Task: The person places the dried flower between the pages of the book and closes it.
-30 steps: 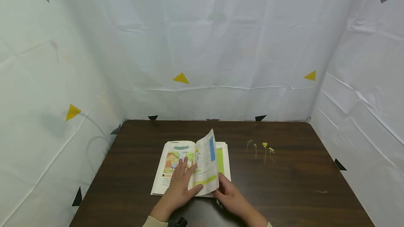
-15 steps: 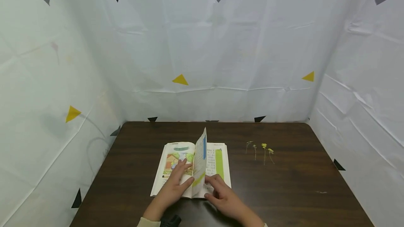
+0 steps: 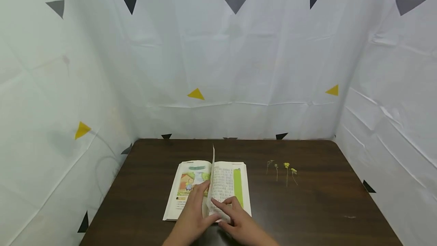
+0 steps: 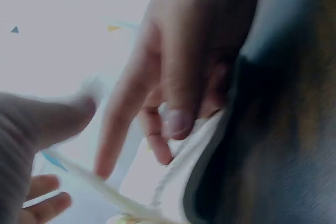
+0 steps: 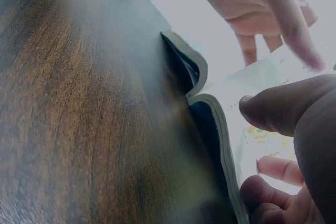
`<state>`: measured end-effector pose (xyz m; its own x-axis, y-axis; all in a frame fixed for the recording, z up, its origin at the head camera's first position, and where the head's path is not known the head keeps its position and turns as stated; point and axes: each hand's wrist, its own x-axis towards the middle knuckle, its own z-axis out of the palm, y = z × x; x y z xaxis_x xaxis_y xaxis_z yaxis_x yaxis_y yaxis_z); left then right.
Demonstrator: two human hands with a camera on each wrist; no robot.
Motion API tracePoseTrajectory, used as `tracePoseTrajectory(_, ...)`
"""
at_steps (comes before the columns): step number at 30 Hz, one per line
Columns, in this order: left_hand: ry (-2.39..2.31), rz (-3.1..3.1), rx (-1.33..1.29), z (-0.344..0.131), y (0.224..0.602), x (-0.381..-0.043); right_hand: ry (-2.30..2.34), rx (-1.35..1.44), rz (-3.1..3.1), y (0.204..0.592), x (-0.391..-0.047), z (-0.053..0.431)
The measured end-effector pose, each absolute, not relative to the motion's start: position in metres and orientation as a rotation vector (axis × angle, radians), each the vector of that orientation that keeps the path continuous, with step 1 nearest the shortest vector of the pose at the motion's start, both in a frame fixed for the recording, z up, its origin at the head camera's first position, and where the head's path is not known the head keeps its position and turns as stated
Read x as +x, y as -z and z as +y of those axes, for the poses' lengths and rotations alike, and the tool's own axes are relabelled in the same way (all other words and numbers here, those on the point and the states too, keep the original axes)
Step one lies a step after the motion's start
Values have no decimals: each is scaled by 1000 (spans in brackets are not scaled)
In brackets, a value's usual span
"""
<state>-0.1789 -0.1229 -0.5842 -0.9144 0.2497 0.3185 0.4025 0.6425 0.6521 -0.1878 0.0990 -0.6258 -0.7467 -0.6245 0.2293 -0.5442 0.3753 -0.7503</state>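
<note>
An open book (image 3: 223,185) lies on the table, printed text and a green strip on its right page, a coloured picture on its left. One page (image 3: 213,174) stands nearly upright at the spine, edge-on to the head view. My left hand (image 3: 191,217) is over the left page, fingers extended and thumb reaching across the lower spine. My right hand (image 3: 240,221) is over the lower right page, its straight index finger at the raised page. In the left wrist view, the right hand (image 4: 184,40) has that fingertip right at the page's edge. The right wrist view shows the book's bottom edge (image 5: 223,129).
Several small yellow-headed flowers (image 3: 286,165) on thin stems lie in a row right of the book. The dark wooden table (image 3: 324,200) has white sheeting (image 3: 259,63) with black, grey and yellow triangles around its back and sides.
The raised page has swung from leaning right to nearly upright at the spine. My right hand has moved left with it, from the page's outer edge. The left hand stays over the left page.
</note>
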Motion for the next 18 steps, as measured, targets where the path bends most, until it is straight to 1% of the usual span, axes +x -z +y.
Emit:
tracePoseTrajectory(2,945,-2603,-498,-119,586,-176,1333,-1064,2516,625,-188,99)
tracePoseTrajectory(5,843,-2536,-393,-118,585,-173,1329,-1056,2524,626,-189,98)
tracePoseTrajectory(13,846,-2428,-109,-130,578,-173,1385,-1022,2523,627,-190,99)
tracePoseTrajectory(18,820,-2439,-25,-137,582,-167,1462,-959,2477,631,-189,106)
